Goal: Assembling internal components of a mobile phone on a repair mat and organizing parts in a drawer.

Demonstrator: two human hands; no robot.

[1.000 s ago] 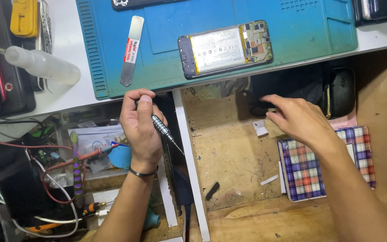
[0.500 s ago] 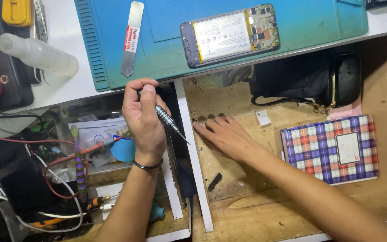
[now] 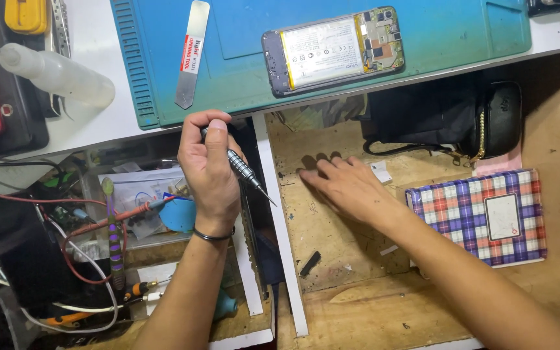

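My left hand (image 3: 210, 172) grips a small precision screwdriver (image 3: 244, 170), its tip pointing down and right over the white drawer divider (image 3: 279, 220). My right hand (image 3: 347, 186) lies flat, palm down, fingers spread, on the wooden floor of the open drawer (image 3: 332, 253), holding nothing. An opened phone (image 3: 332, 48), back cover off with battery and circuit board showing, rests on the blue work mat (image 3: 461, 32) above both hands. A metal opening tool (image 3: 192, 52) lies on the mat to the phone's left.
A plaid box (image 3: 481, 217) and a black pouch (image 3: 448, 116) sit in the drawer at right. A clear squeeze bottle (image 3: 56, 71) lies on the white desk at left. Wires, probes and small tools (image 3: 111, 227) fill the left drawer compartment.
My right hand has drawn back from the black pouch at the drawer's back and moved left, now resting flat on the drawer floor. My left hand has kept hold of the screwdriver.
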